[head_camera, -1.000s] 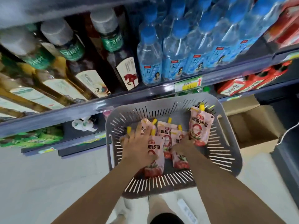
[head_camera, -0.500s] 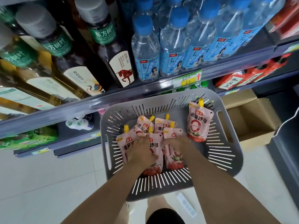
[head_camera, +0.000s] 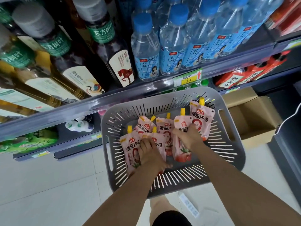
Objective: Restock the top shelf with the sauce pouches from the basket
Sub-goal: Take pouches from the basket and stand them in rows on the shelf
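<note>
Both hands' grip [head_camera: 187, 137] on glossy pouches [head_camera: 202, 118] (slotted basket [head_camera: 228, 154])

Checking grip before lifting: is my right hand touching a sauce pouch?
Touching. The head view shows the right hand closed over a sauce pouch in the basket.

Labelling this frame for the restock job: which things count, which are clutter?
Job:
sauce pouches
basket
left hand
right hand

Clutter:
water bottles
tea bottles
cardboard box
price tag

Grey slotted basket [head_camera: 231, 154] carrying 6 pink sauce pouches [head_camera: 202, 121], yellow spouts pointing toward shelf
</note>
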Motion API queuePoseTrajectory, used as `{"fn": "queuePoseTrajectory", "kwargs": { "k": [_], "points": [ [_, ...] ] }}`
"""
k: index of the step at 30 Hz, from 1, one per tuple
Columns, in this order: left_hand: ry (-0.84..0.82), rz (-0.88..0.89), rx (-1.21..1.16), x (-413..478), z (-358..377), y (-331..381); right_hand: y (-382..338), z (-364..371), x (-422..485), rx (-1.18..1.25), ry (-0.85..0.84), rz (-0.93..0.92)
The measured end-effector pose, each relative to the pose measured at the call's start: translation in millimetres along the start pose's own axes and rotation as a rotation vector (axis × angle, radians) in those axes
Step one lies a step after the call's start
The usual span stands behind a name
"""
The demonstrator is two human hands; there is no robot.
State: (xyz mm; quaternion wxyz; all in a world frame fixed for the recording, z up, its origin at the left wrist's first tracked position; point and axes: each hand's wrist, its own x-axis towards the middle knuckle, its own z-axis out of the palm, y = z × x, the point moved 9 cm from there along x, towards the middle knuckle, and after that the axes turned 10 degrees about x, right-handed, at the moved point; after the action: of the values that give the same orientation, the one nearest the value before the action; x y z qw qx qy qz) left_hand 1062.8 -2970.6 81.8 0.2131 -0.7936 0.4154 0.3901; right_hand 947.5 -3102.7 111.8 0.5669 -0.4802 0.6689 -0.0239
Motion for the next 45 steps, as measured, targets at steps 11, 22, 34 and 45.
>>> {"fn": "queuePoseTrajectory", "kwargs": {
  "k": [11, 22, 34, 45],
  "points": [
    [0.075, 0.150, -0.099, 11.2, 3.4, 37.4, -13.4, 12.9, -12.7, 0.154, -0.409, 0.069],
    [0.015, 0.169, -0.797, -9.2, -79.0, 4.1, -40.9, -14.8, -44.5, 0.441, -0.604, 0.113],
    [0.610, 0.368, -0.782, -153.7, -167.8, -91.7, -73.7, -13.6, -151.8, 0.409, -0.200, -0.189],
    [1.308, 0.538, -0.853, -355.1, -242.2, -261.2, -187.2, 35.6, -355.0, 0.342, 0.535, -0.907]
  ]
}}
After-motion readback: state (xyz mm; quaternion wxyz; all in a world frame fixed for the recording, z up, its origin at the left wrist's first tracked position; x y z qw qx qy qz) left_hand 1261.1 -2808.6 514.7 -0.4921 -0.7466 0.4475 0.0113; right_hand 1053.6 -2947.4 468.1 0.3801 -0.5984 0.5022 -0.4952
